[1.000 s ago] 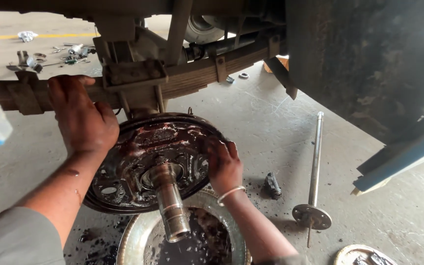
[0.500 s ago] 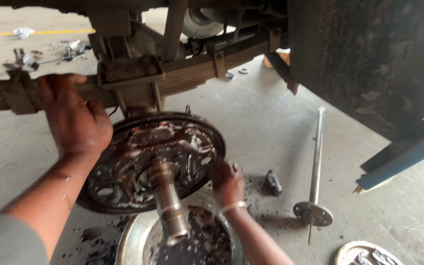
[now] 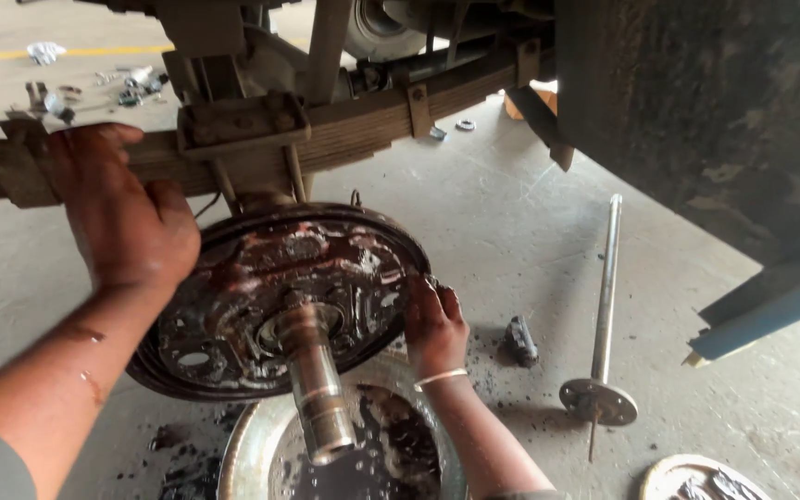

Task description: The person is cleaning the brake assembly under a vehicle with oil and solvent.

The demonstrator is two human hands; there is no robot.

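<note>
Our right hand (image 3: 435,324) sits just right of centre, fingers curled against the right rim of the brake backing plate (image 3: 280,296) — touching it, though we cannot tell whether they actually grip the edge. A thin pale bangle (image 3: 442,377) rings that wrist. Our left hand (image 3: 127,208), at the left of the frame, is laid open over the leaf spring (image 3: 363,130), palm down, fingers wrapped over its top and clutching nothing else; the plate's upper left edge lies just below it.

The greasy round plate fills the middle of the frame between both hands, and the bare axle spindle (image 3: 317,384) juts from its centre toward the lower edge. Under the spindle stands a metal basin (image 3: 252,444) holding dark oily liquid. Right of our right hand a small dark part (image 3: 520,341) lies on the concrete floor (image 3: 511,222), and further right an axle shaft (image 3: 604,315) with a round flange.
</note>
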